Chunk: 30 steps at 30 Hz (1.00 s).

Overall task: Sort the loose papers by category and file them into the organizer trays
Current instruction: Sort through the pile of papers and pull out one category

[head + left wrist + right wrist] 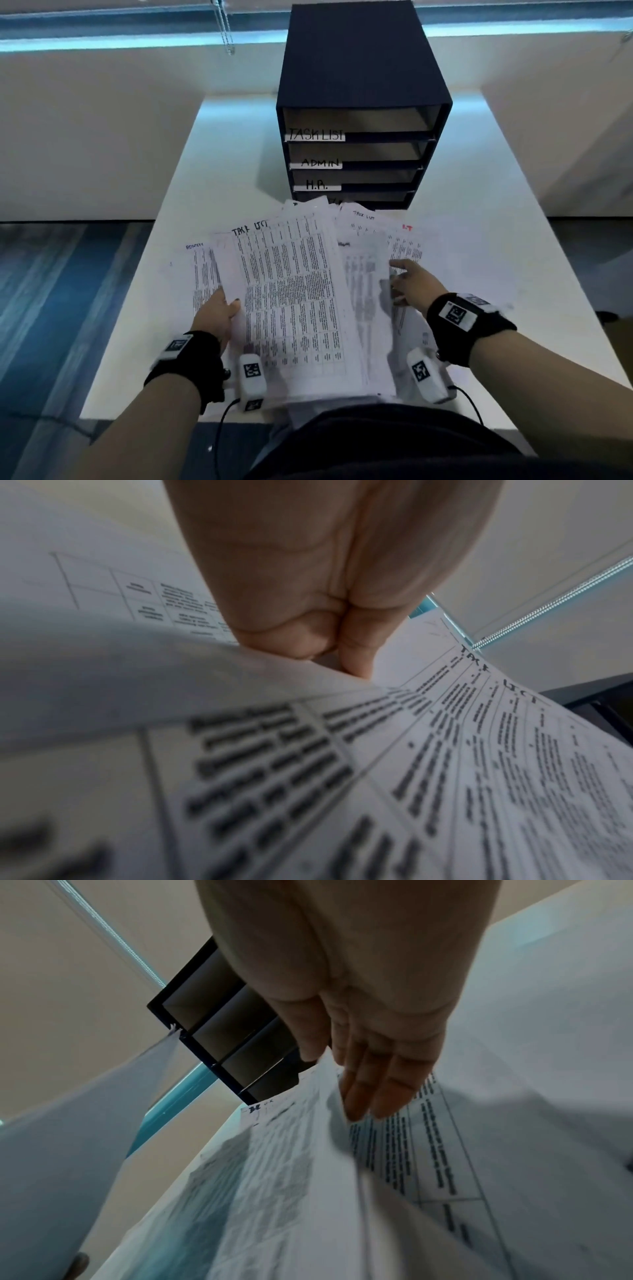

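Observation:
A fanned stack of printed papers point(294, 291) is held above the white table point(513, 246). My left hand point(226, 305) grips its left edge, thumb on the top sheet headed TASK LIST point(479, 723) and fingers point(308, 639) curled beneath. My right hand point(394, 281) pinches the right edge of a blurred lower sheet point(274, 1164) between thumb and straight fingers point(369, 1093). Sheets marked ADMIN point(200, 274) and I.T point(409, 240) stick out at the sides. The dark blue organizer point(363, 78) stands behind, its trays labelled TASK LIST, ADMIN and H.R.; papers hide the lowest label.
The organizer point(219, 1031) sits at the table's far middle, close behind the papers. Pale walls flank the table on both sides. A beaded blind chain point(224, 31) hangs at the back left. Blue-patterned floor point(51, 301) lies to the left.

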Motion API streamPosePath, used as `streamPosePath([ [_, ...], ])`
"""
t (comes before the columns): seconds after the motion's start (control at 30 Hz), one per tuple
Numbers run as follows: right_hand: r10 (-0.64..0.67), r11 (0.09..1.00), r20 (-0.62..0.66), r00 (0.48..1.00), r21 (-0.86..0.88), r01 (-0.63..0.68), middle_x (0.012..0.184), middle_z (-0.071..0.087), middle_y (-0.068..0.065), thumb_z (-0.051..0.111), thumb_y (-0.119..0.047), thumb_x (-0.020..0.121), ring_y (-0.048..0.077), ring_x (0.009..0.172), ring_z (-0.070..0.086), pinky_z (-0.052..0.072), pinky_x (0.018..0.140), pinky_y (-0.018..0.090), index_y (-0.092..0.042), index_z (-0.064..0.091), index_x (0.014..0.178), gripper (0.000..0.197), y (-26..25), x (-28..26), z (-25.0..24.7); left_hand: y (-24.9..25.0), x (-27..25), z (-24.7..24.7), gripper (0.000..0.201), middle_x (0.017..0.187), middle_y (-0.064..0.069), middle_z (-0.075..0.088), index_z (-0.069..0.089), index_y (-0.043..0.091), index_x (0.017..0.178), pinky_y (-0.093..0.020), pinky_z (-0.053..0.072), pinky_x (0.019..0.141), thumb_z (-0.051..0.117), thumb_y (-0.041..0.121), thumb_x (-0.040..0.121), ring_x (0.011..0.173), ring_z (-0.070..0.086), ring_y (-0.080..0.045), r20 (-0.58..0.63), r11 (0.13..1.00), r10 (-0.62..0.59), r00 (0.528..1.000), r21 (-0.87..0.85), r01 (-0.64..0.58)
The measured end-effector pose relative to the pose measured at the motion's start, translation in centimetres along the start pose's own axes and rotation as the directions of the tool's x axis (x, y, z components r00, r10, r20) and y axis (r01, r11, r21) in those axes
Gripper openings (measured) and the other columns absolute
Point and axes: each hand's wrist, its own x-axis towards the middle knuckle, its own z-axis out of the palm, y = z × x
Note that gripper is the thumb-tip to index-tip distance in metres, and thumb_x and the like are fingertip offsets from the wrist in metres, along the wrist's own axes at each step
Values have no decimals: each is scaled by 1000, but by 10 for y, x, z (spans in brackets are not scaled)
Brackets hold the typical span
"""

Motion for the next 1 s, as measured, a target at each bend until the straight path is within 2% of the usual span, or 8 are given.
streamPosePath([
  [0.13,110,991,-203,973,-48,-122,104,64,17,55,-18,90,27,84,60,47,72,33,-13,50,130,41,16,16,-16,0,-3,8,38,136,-23,48,42,2,132,-52,38,106,47,7,95,121,49,-40,29,996,-77,997,47,75],
  [0.23,223,974,-273,936,19,-227,110,62,18,59,-14,87,31,98,61,49,93,39,-7,50,132,46,31,26,-33,2,-6,9,39,135,-20,48,39,-6,133,-37,36,102,44,7,96,124,46,-38,25,962,-49,998,270,40],
  [0.4,312,941,-187,931,194,-276,72,57,12,65,-20,88,27,67,55,49,68,39,-9,59,99,17,29,23,-30,5,-4,11,30,123,-24,56,45,-7,123,-37,39,91,45,8,96,112,52,-37,24,935,-23,999,354,13],
  [0.47,289,956,-146,946,91,-278,72,57,13,64,-28,88,27,64,55,46,64,34,-3,58,83,27,27,17,-27,5,-1,11,28,120,-24,57,46,-6,120,-37,39,89,45,9,96,109,53,-36,35,926,-18,999,378,3],
  [0.57,195,979,-158,968,-28,-202,93,67,15,68,-31,84,31,84,65,54,77,38,-2,66,99,33,29,13,-23,3,3,11,29,118,-22,58,47,-4,121,-38,40,90,46,11,96,108,54,-36,49,921,-7,999,389,-12],
  [0.7,113,974,-264,958,-162,-160,104,69,16,64,-26,88,29,85,62,44,69,29,-2,68,106,30,25,9,-31,0,6,9,30,121,-22,57,46,-3,123,-41,42,95,46,11,95,110,54,-35,81,927,-18,997,374,-14],
  [0.9,96,970,-474,875,-152,-189,120,60,24,53,-15,94,39,109,56,42,84,36,6,58,118,32,22,11,-74,2,8,5,32,122,-22,56,44,-3,125,-37,40,88,45,11,96,110,53,-36,104,907,-20,994,420,-26],
  [1.0,4,977,-547,837,-176,-119,111,60,30,52,-5,92,41,103,56,40,79,35,12,57,108,25,18,8,-99,1,9,4,34,128,-20,54,43,-2,129,-38,39,94,44,9,96,114,52,-36,89,925,-7,996,379,-27],
])
